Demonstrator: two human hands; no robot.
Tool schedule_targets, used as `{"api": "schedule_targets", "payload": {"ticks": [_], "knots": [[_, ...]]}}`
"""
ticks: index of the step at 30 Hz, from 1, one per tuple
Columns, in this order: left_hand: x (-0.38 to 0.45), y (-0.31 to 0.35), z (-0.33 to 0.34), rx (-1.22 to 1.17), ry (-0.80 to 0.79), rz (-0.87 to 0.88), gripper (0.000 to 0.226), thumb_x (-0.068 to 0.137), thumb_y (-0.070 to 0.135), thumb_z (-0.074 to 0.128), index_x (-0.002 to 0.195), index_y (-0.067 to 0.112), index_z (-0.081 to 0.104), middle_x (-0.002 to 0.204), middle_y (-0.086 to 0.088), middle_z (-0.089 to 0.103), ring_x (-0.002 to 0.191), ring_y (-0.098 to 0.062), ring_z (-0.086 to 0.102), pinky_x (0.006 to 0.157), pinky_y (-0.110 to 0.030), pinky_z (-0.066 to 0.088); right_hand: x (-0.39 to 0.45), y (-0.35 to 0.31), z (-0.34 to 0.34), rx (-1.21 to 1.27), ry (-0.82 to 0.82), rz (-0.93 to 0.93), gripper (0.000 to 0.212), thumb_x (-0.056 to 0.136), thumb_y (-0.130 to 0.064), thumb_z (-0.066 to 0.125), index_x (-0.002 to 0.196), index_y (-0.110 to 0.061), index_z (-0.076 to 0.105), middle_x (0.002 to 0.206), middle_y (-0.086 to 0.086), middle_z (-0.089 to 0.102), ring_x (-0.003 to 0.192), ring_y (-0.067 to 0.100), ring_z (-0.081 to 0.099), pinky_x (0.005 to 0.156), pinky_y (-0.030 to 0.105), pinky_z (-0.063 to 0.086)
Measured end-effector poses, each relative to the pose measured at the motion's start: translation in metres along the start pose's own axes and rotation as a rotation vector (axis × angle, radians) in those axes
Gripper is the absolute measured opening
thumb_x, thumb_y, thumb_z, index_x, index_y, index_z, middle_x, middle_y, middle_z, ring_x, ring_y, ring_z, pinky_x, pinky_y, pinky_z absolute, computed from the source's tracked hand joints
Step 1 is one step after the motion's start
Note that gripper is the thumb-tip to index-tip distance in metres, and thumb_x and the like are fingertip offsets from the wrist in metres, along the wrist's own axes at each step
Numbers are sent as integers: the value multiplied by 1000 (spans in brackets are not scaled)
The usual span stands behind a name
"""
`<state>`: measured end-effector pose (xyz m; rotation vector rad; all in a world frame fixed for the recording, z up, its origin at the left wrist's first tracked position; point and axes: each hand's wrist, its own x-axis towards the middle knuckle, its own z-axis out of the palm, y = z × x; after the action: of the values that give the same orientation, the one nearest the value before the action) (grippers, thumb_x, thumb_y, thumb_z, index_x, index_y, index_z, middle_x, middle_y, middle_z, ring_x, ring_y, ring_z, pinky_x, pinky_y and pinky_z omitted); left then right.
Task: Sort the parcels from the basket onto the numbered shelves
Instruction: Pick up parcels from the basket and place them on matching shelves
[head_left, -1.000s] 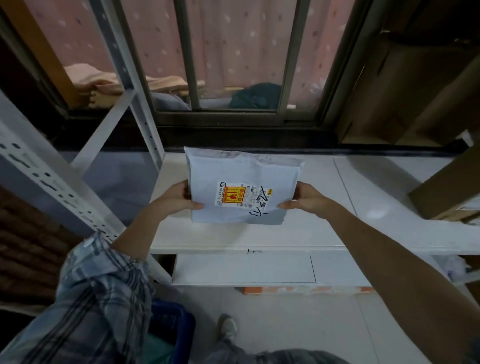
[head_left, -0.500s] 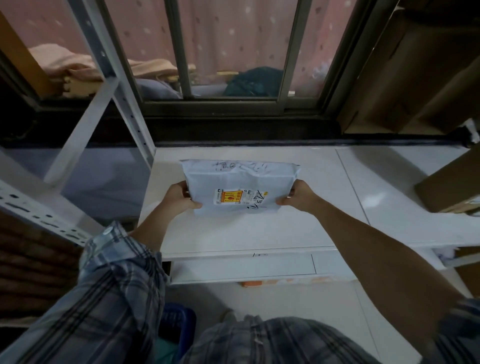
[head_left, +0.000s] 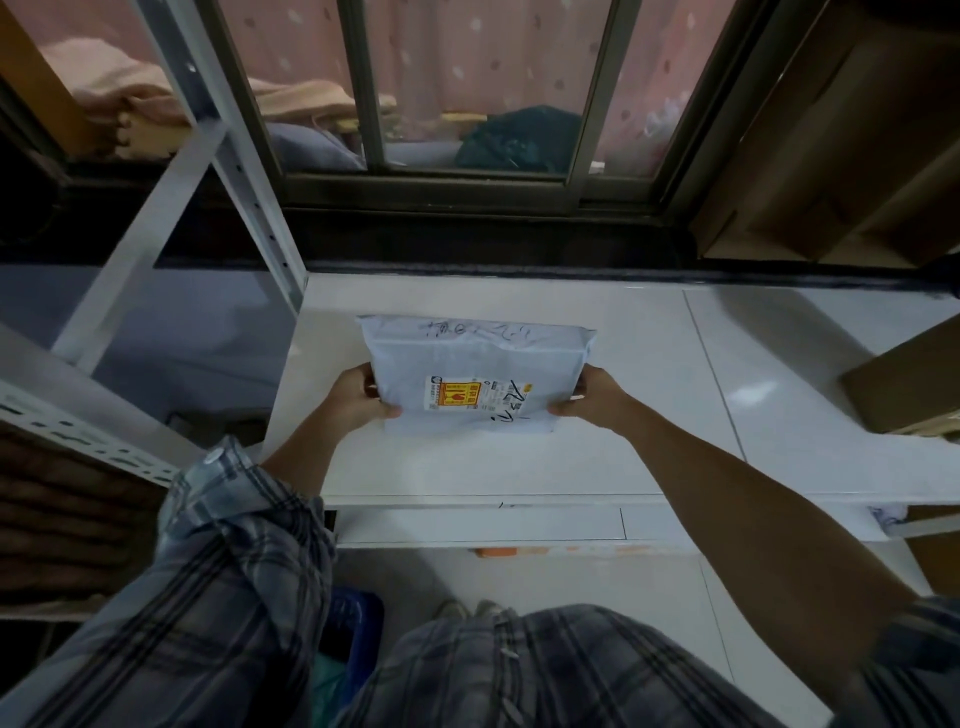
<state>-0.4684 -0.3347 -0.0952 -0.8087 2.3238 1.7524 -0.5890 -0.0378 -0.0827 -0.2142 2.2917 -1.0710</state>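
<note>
A pale grey plastic mailer parcel with an orange-and-white label and black handwriting lies low over the white shelf surface. My left hand grips its left edge and my right hand grips its right edge. Whether the parcel rests on the surface or hovers just above it, I cannot tell. A blue basket shows partly at the bottom, between my left sleeve and my legs.
A white perforated metal rack post rises at the left. Brown cardboard boxes sit on the right of the shelf and further back right. A barred window runs behind. White tiled floor lies below the shelf edge.
Both hands have lowered the parcel and tipped it from nearly upright to flatter over the shelf. I have leaned forward, so more of my shirt fills the bottom of the view.
</note>
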Motion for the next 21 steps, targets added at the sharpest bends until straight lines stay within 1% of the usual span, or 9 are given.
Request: {"api": "schedule_targets", "payload": {"ticks": [4,5,7,9,12,14,17,19,21], "knots": [[4,-3,0,-15,14,-34,59,64,-23,70,120,-7,57,109,-13,60,101,-26,55,93,-43,47,-3,3,4,32,-34,50,59,77,6,71,131,-4,47,124,13,59,111,27,57,83,31,47],[5,-4,-1,-13,13,-43,59,64,-23,70,119,-7,57,110,-15,61,102,-27,56,94,-45,48,-2,5,6,42,-44,67,59,77,6,71,130,-4,48,124,13,59,110,26,58,83,31,47],[6,-7,-2,-9,17,-58,57,63,-22,70,116,-7,59,110,-17,63,103,-31,58,95,-47,48,0,8,11,40,-41,97,57,74,4,74,126,-3,51,123,15,61,112,28,58,89,35,49],[6,-9,-2,-11,26,-64,54,62,-22,70,114,-7,60,107,-16,63,102,-30,59,93,-44,48,0,10,14,55,-27,108,55,73,4,75,122,-3,53,122,18,61,114,31,58,95,40,49],[4,-11,-1,-21,9,-75,54,64,-21,69,115,-7,59,107,-13,62,102,-27,57,88,-38,47,-2,10,15,124,6,97,62,73,10,73,128,-4,49,126,14,58,109,27,57,88,35,48],[5,-13,-2,-8,0,-93,60,63,-20,71,120,-5,57,115,-13,61,108,-27,55,89,-37,46,-3,10,13,146,-6,93,69,72,12,72,132,-6,45,129,12,56,108,26,57,85,35,48],[6,-18,-5,-6,1,-129,70,62,-20,72,127,-4,53,129,-15,57,122,-30,51,92,-37,44,-4,16,12,118,-43,142,76,69,12,74,135,-7,41,130,12,53,112,29,57,83,36,48],[5,-20,-7,-4,2,-143,72,62,-21,72,129,-3,52,132,-15,55,124,-31,49,91,-34,43,-6,19,14,98,-33,185,75,69,10,75,134,-6,41,124,11,52,103,27,57,80,33,46],[2,-21,-6,-11,10,-154,73,63,-22,71,130,-2,51,133,-16,53,124,-30,49,87,-31,43,-10,23,18,52,1,222,65,70,7,75,127,-6,46,110,10,54,92,25,56,72,30,46]]}}
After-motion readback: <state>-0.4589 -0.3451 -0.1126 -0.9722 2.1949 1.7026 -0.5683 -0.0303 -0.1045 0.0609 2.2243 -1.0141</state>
